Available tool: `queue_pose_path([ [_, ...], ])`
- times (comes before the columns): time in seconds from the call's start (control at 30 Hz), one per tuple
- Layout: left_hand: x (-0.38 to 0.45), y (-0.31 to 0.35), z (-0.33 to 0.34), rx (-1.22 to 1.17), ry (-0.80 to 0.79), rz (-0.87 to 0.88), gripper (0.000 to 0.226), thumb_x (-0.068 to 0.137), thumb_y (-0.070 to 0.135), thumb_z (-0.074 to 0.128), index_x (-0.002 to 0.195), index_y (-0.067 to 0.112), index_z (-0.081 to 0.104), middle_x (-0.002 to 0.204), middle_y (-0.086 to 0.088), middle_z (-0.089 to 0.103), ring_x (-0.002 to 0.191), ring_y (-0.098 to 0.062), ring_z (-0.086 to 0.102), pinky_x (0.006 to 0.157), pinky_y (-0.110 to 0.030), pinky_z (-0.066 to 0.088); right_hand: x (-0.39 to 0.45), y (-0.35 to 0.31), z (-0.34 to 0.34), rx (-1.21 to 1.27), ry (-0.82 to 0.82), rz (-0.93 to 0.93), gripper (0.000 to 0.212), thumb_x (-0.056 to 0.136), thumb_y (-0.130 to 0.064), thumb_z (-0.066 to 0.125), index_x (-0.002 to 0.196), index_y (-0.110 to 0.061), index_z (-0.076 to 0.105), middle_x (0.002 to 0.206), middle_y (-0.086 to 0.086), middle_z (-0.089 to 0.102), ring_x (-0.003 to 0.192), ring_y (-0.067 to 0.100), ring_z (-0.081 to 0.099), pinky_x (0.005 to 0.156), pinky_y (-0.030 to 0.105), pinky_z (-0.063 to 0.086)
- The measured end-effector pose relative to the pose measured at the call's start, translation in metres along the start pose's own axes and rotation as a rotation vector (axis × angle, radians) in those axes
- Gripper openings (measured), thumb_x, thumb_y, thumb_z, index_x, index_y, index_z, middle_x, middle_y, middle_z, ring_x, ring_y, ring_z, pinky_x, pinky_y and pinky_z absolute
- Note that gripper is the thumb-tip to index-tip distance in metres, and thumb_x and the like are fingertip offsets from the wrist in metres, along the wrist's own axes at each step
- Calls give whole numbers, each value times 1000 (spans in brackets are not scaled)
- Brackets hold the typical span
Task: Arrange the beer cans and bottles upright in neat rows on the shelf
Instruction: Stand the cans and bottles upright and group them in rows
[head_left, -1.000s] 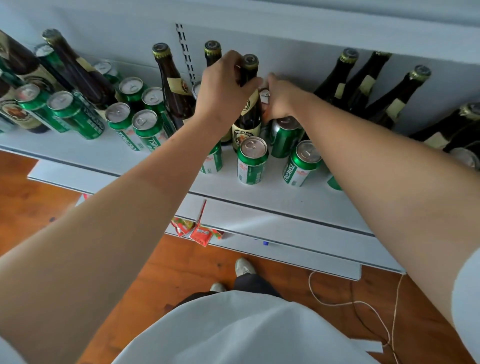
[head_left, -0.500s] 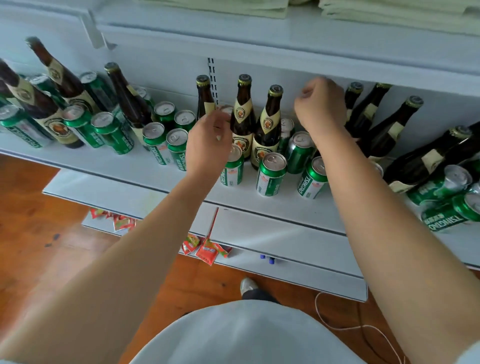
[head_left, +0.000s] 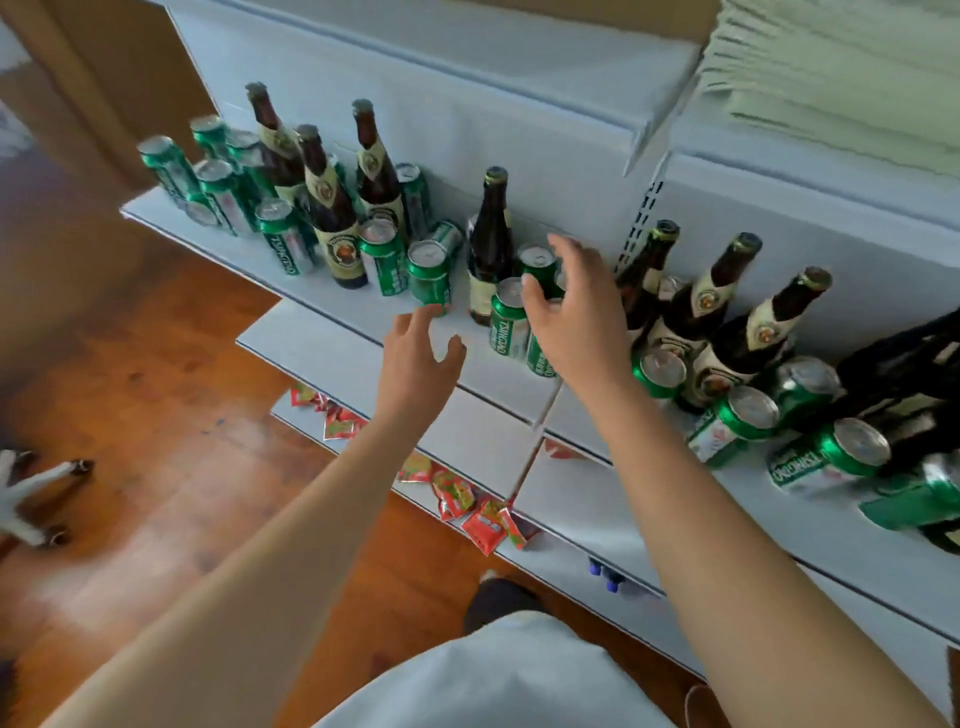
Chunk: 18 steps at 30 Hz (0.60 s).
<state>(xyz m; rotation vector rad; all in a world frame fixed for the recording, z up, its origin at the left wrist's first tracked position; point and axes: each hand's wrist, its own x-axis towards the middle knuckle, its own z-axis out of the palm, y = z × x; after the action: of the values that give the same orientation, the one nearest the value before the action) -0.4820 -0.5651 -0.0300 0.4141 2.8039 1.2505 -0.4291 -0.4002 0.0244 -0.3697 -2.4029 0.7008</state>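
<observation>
Both hands hang spread and hold nothing: the right hand (head_left: 574, 317), the nearer grip, is just before an upright green can (head_left: 511, 317) on the shelf (head_left: 332, 312), the left hand (head_left: 421, 358) lower, short of it.

Glossy green metal cans (head_left: 430, 274) and dark glass bottles (head_left: 489, 244) with paper labels stand on a matt white painted shelf (head_left: 332, 312); below the shelf, polished wood floor (head_left: 156, 395).
</observation>
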Motion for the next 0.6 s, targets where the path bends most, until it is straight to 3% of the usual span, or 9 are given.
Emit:
queue_pose_path([
  [0.17, 59, -36, -30, 6, 110, 19, 40, 95, 26, 57, 133, 19, 50, 132, -2, 50, 120, -20, 51, 95, -31, 43, 41, -44, 75, 98, -142, -74, 39, 97, -19, 52, 132, -4, 53, 123, 14, 59, 112, 28, 56, 92, 34, 42],
  [0.27, 110, -56, -42, 57, 146, 103, 38, 93, 21, 59, 130, 18, 52, 129, -3, 51, 115, -23, 55, 92, -37, 50, 86, -61, 128, 37, -260, -53, 37, 99, -15, 46, 133, -1, 49, 128, 17, 54, 118, 31, 52, 96, 34, 39],
  [0.43, 163, -81, -61, 117, 86, 184, 35, 94, 20, 54, 129, 20, 54, 126, -1, 51, 102, -22, 62, 77, -40, 56, 180, -75, 200, -350, -533, 262, 34, 95, -11, 52, 128, -1, 48, 128, 18, 54, 116, 32, 56, 88, 36, 48],
  [0.6, 187, -101, -89, 59, 174, 229, 19, 94, 12, 54, 96, 18, 72, 96, 6, 65, 65, -14, 57, 59, -32, 51, 228, -60, 245, -477, -751, 436, 32, 96, -14, 47, 124, -4, 55, 126, 14, 57, 117, 32, 55, 92, 36, 46],
])
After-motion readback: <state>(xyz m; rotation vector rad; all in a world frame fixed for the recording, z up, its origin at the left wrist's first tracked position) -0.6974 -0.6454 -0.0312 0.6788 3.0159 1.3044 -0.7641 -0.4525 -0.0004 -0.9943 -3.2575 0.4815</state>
